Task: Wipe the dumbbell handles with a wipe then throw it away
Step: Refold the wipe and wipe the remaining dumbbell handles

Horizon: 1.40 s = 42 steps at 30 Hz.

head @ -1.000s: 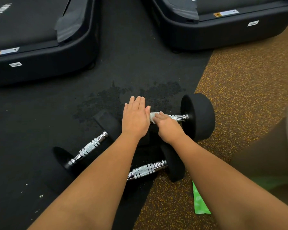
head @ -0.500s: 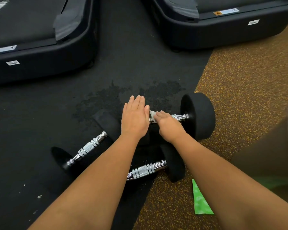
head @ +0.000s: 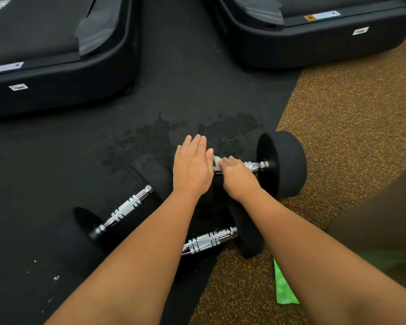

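Head view looks down on three black rubber-ended dumbbells with ribbed chrome handles lying on a black rubber floor mat (head: 56, 174) beside speckled brown-and-yellow flooring (head: 352, 127). The far dumbbell (head: 283, 163) lies crosswise, its right weight at the mat's edge. The right hand (head: 238, 178) is curled over this dumbbell's chrome handle (head: 256, 164), fingers closed around a crumpled white wipe (head: 217, 160) pressed against the bar; only a small bit of the wipe shows past the knuckles. The left hand (head: 192, 168) lies flat, palm down, fingers straight and held together, on top of the far dumbbell's left weight, gripping nothing. Its thumb side is just beside the wipe. The second dumbbell (head: 124, 209) lies diagonally to the left, and the third dumbbell (head: 211, 241) sits nearer, partly hidden by the forearms. A bright green packet (head: 283, 286) lies on the brown flooring near the right forearm. Two black treadmill bases (head: 56, 78) stand beyond the mat.
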### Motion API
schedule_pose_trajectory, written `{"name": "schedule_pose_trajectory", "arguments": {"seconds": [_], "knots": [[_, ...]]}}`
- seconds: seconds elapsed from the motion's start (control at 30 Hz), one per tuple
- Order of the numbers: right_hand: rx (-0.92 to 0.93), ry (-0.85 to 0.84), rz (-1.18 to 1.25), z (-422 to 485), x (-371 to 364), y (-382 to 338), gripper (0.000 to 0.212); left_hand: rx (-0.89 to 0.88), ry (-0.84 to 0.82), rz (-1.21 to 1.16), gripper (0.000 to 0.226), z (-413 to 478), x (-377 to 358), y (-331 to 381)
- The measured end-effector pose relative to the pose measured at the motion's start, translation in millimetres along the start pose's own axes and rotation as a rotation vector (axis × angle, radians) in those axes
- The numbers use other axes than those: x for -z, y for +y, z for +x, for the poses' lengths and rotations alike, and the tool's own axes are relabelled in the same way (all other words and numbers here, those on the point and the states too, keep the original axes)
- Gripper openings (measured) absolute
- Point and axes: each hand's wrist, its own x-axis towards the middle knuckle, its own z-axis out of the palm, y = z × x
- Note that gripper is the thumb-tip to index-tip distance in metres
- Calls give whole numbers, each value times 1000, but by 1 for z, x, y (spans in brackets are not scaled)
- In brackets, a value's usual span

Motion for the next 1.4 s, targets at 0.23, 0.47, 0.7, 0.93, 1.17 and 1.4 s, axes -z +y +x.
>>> {"name": "schedule_pose_trajectory", "arguments": {"seconds": [0.23,0.47,0.7,0.93,1.17,1.4], "knots": [[189,11,-19,-5,-5,1,44,-2,1,3,49,1,0,-1],[51,21,-11,-3,-8,12,34,-10,-1,16,49,0,1,-1],[92,15,-45,2,-7,-10,36,-1,-4,7,49,1,0,-1],[67,57,-21,-8,-2,9,33,-14,-2,13,49,1,0,-2],[139,-18,-12,2,2,-5,42,-8,10,0,48,1,0,-2],[232,2,-52,-14,-8,23,53,-16,4,-1,48,1,1,-1]]}}
